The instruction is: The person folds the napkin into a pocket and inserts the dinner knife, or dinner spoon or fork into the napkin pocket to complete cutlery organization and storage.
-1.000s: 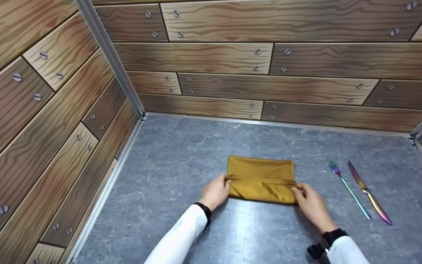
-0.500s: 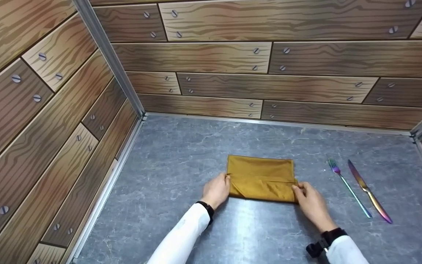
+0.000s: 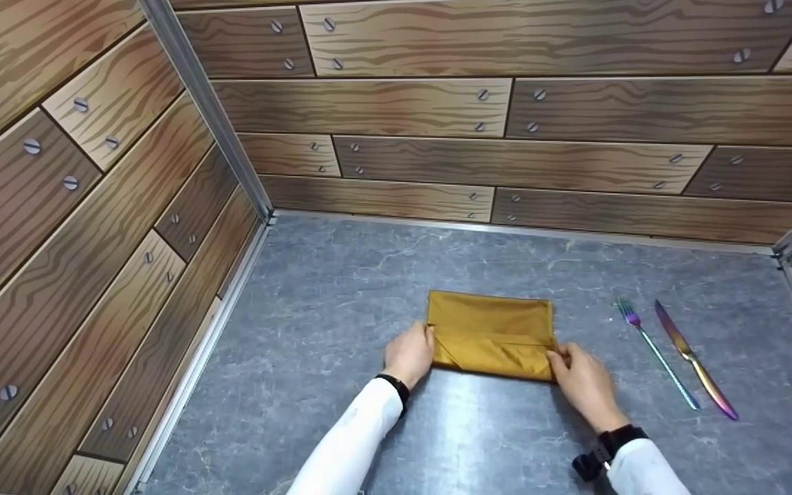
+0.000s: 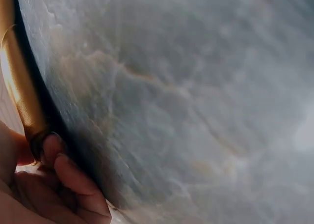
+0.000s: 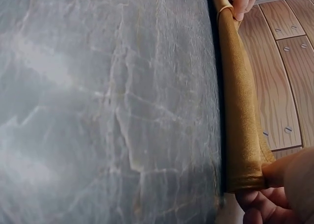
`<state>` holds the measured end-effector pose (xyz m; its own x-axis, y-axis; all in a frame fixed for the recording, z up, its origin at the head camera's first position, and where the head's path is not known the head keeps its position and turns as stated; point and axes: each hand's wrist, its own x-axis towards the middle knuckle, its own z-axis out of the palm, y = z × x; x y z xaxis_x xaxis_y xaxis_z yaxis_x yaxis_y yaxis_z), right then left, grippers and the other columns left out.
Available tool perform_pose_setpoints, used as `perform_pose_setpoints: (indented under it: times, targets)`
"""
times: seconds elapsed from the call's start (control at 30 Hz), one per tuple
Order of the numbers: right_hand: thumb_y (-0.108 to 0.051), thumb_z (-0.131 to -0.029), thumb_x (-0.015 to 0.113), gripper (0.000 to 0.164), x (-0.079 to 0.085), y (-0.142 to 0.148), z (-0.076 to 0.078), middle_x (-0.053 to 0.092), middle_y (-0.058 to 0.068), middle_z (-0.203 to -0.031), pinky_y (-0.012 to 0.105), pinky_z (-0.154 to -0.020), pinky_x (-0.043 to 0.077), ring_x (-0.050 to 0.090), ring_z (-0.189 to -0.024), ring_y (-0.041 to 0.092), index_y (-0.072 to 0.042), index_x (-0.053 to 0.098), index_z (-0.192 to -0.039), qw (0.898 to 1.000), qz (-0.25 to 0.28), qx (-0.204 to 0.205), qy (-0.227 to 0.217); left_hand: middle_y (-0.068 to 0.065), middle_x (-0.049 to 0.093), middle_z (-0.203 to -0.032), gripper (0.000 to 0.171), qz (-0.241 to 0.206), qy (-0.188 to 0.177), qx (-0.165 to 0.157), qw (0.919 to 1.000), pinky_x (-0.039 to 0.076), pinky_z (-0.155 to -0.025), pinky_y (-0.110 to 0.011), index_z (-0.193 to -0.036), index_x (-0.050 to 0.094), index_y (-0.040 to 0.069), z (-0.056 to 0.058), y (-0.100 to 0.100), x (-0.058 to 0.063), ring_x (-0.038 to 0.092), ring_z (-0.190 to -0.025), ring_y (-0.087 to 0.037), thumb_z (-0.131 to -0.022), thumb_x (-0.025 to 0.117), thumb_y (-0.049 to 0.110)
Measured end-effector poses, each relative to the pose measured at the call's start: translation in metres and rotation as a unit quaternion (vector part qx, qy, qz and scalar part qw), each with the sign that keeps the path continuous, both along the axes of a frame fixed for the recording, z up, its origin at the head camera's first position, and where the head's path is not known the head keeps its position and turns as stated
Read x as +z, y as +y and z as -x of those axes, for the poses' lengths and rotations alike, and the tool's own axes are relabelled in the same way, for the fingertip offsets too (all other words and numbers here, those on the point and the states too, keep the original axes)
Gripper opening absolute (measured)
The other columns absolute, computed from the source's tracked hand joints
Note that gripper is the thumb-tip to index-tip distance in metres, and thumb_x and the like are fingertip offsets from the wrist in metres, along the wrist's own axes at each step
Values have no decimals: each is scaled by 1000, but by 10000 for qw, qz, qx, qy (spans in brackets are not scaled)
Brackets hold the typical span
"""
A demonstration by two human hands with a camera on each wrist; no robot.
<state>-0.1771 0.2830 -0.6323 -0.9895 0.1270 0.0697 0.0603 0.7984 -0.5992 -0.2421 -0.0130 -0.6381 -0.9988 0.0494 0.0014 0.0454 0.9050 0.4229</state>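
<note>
A mustard-gold satin napkin, folded into a wide rectangle, lies on the grey marbled table. A folded-over flap covers its near half, with a slanted crease at the left and wrinkles towards the right. My left hand pinches the left side of the flap; in the left wrist view its curled fingers meet the rolled end of the cloth. At the opposite side my right hand pinches the flap between thumb and fingers. The right wrist view shows the napkin's rounded near fold stretching between both hands.
To the right of the napkin lie a rainbow-coloured fork and, beside it, a matching table knife, both slanting. Wood-patterned walls with metal edging enclose the table at the back and sides.
My left hand has shifted slightly away from me, still pinching the napkin. The flap's edge lies flatter than a second ago. My right hand stays nearly in place.
</note>
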Motion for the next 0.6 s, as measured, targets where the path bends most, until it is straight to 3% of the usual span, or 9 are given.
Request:
perform_pose_setpoints:
  times: [0.3,0.6]
  targets:
    - [-28,-91,59,28,-3,-2,1,64,10,-82,44,-59,46,59,-69,28,-2,60,-98,9998,-138,49,-112,-3,63,-71,23,-43,398,-89,9992,44,-49,-41,-88,57,19,0,-2,-2,63,-65,-26,-96,46,38]
    - [-24,-90,61,21,-4,-4,2,62,9,-76,41,-54,44,57,-63,26,-3,59,-94,9996,-295,45,22,-1,59,-64,23,312,580,-208,9976,43,-46,-40,-85,53,17,3,-2,-4,61,-59,-25,-95,49,38]
